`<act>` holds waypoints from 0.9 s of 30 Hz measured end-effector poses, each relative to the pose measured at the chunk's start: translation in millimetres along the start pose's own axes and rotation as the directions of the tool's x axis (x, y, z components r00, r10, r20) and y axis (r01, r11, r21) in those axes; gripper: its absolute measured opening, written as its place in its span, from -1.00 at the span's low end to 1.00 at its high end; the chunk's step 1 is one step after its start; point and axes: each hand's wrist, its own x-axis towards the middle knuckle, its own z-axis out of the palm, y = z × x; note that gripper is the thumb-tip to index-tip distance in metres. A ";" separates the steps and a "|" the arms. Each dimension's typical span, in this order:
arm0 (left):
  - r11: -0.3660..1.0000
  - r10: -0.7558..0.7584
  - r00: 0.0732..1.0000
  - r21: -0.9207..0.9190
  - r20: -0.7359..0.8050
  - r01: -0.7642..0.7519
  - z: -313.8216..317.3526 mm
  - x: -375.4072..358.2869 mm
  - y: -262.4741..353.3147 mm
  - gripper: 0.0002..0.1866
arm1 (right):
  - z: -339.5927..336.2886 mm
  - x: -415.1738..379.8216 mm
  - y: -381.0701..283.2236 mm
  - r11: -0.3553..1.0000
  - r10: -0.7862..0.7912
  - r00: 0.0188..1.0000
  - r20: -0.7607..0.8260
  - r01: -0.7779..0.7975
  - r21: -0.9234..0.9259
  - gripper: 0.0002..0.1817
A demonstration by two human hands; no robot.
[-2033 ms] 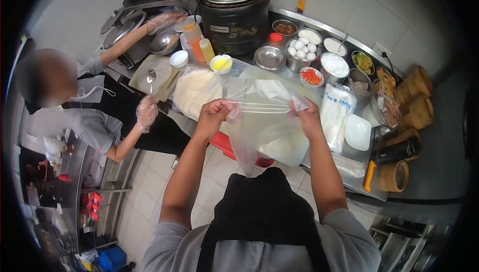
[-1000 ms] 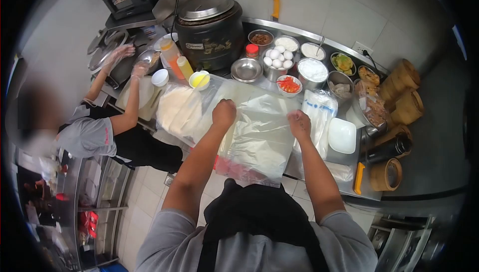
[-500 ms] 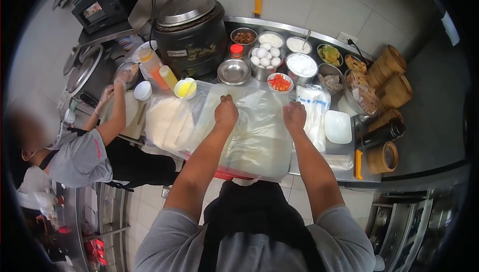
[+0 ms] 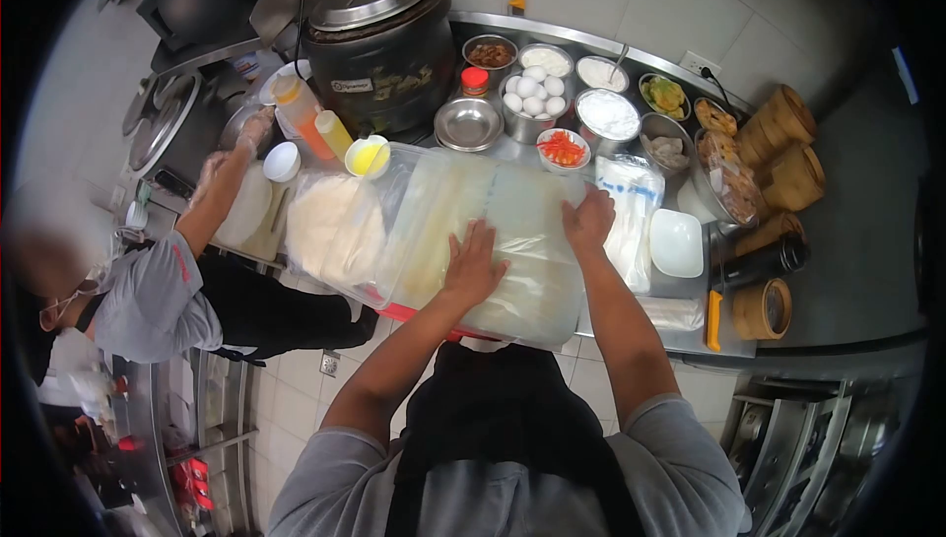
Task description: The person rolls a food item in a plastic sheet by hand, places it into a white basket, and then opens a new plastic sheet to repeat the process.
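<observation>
A clear plastic sheet (image 4: pixel 527 286) lies over a pale, translucent flat board (image 4: pixel 414 251) in front of me. My left hand (image 4: pixel 475 266) rests flat on the sheet near its middle, fingers spread, holding nothing. At the board's right edge, my right hand (image 4: pixel 589 219) lies on the sheet with thumb and fingers apart. Left of the board is a large round of pale dough (image 4: pixel 335 232) under clear plastic. Close to my right hand sits a stack of plastic bags (image 4: pixel 631 227) with blue print.
Behind the board stand a bowl of eggs (image 4: pixel 533 99), a bowl of red strips (image 4: pixel 563 149) and a metal plate (image 4: pixel 467 124). A white dish (image 4: pixel 676 243), an orange-handled knife (image 4: pixel 713 320) and bamboo steamers (image 4: pixel 764 308) are at right. A co-worker (image 4: pixel 148 291) works at left.
My left hand has opened from a closed grip and moved down and right onto the sheet. My right hand's fingers have loosened at the right edge. The sheet lies flatter.
</observation>
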 end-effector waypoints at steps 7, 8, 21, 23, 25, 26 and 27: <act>0.996 0.025 0.999 0.089 -0.025 -0.023 3.9 -5.7 -14.3 -0.19 | -23.0 -62.6 -23.3 0.962 -0.167 0.984 -0.058 0.176 0.208 -0.24; 0.996 0.020 0.999 0.086 -0.044 -0.017 3.1 -6.2 -14.8 -0.19 | -25.2 -76.4 -27.6 0.954 -0.209 0.978 0.023 0.199 0.225 -0.22; 0.997 0.020 0.999 0.080 0.025 -0.022 -14.9 -6.1 -20.7 -0.16 | -9.3 -126.8 -31.6 0.965 -0.258 0.912 0.321 0.256 0.047 -0.13; 0.995 0.027 0.999 0.096 -0.040 -0.023 -13.7 -11.3 -14.1 -0.16 | -9.8 -126.0 -33.0 0.966 -0.257 0.910 0.327 0.256 0.046 -0.12; 0.993 0.041 0.994 0.110 -0.103 -0.030 -15.7 -19.2 -1.2 -0.16 | -10.0 -126.2 -32.1 0.967 -0.250 0.910 0.332 0.252 0.039 -0.12; 0.994 0.079 0.993 0.079 -0.082 -0.073 -16.8 -24.7 5.5 -0.16 | -9.9 -125.9 -32.1 0.967 -0.250 0.910 0.331 0.252 0.038 -0.12; 0.992 0.116 0.991 0.047 -0.063 -0.114 -17.0 -31.1 10.8 -0.16 | -9.8 -125.8 -31.8 0.967 -0.251 0.910 0.330 0.253 0.037 -0.12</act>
